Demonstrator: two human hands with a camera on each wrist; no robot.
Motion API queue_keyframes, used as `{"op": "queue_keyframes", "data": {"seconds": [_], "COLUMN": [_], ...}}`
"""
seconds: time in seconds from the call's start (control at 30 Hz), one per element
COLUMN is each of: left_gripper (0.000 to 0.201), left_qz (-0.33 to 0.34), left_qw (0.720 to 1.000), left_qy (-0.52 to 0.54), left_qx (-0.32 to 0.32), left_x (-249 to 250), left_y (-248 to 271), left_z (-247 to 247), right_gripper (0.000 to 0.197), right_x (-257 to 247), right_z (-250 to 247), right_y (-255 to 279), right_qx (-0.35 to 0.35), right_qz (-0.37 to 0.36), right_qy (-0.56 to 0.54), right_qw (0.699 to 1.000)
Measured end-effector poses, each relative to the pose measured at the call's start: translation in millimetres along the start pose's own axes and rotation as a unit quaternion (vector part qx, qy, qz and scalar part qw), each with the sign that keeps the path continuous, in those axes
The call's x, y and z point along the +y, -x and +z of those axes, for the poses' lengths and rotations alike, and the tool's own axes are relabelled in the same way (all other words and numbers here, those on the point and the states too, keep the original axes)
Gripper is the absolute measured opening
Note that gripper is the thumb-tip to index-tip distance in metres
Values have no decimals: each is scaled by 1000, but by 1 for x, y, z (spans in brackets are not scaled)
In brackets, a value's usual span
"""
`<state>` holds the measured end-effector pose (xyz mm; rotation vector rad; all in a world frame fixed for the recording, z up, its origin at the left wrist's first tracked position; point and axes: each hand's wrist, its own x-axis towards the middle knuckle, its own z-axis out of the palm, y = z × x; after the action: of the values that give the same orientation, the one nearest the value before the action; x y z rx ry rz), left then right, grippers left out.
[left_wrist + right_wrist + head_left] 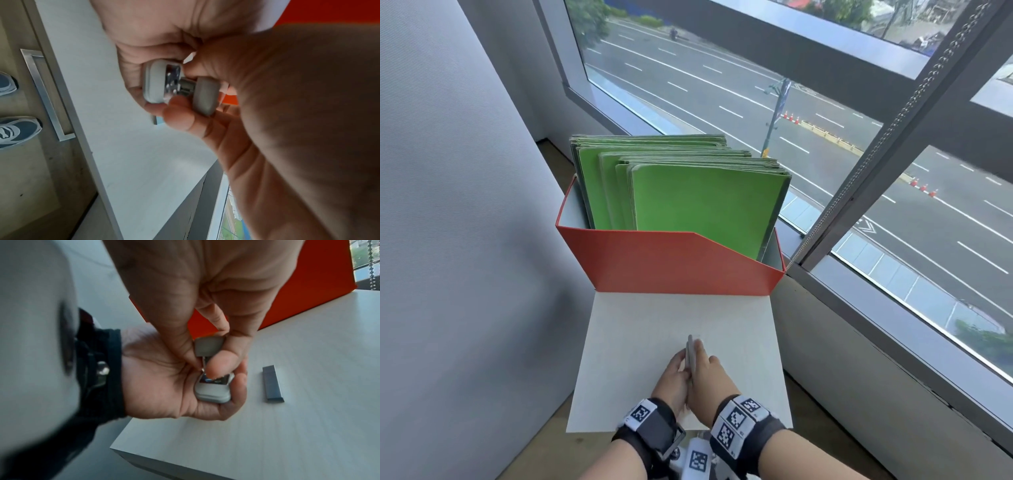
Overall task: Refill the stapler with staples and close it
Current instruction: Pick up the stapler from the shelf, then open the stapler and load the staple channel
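- While both of your hands meet above the white surface (619, 342), your left hand (671, 380) cradles the small grey plastic stapler (213, 391) in curled fingers.
- Your right hand (709, 380) pinches the stapler's raised grey top part (208, 346), so the stapler stands open.
- On the surface, just beside your hands, lies a dark grey metal strip of staples (272, 383).
- Behind stands an orange cardboard box (671, 263) with green folders (705, 202).

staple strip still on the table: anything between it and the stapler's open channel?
The right hand itself: its fingertips sit in the stapler's opened gap, which the left hand cradles. The staple strip lies on the table beside them, with nothing visible between.
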<state>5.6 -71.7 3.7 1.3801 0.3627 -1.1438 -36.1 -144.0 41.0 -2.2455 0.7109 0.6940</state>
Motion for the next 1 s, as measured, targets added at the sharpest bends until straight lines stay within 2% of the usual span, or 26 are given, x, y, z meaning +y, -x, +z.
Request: {"op": "queue_keyframes", "data": {"seconds": [0.23,0.37,0.47,0.63,0.8,0.87,1.0], "left_gripper": [29,36,38,36,40,37,36], "left_qz": [-17,5,10,25,18,13,-3], "left_qw": [1000,999,999,999,1000,1000,1000], "left_qy": [9,-36,-36,-18,-19,-19,-12], "left_qx": [2,18,17,-7,-11,-13,-20], "left_x": [-8,-13,-16,-20,-27,-27,-28], "left_y": [0,-2,-1,8,11,13,17], "left_z": [5,-3,-5,0,-9,-12,-14], "right_gripper": [74,42,35,23,8,14,20], "right_x": [-1,-8,-10,-13,-11,-9,-3], "right_z": [-21,-54,-83,-116,-114,-105,-89], "right_y": [9,16,18,-12,-44,-57,-79], "right_qx": [-44,-68,-106,1,34,54,48], "right_qz": [-1,0,9,7,-10,-10,5], "right_qy": [36,-20,-49,-46,-99,-105,-121], "right_qw": [998,997,993,999,994,993,991]}}
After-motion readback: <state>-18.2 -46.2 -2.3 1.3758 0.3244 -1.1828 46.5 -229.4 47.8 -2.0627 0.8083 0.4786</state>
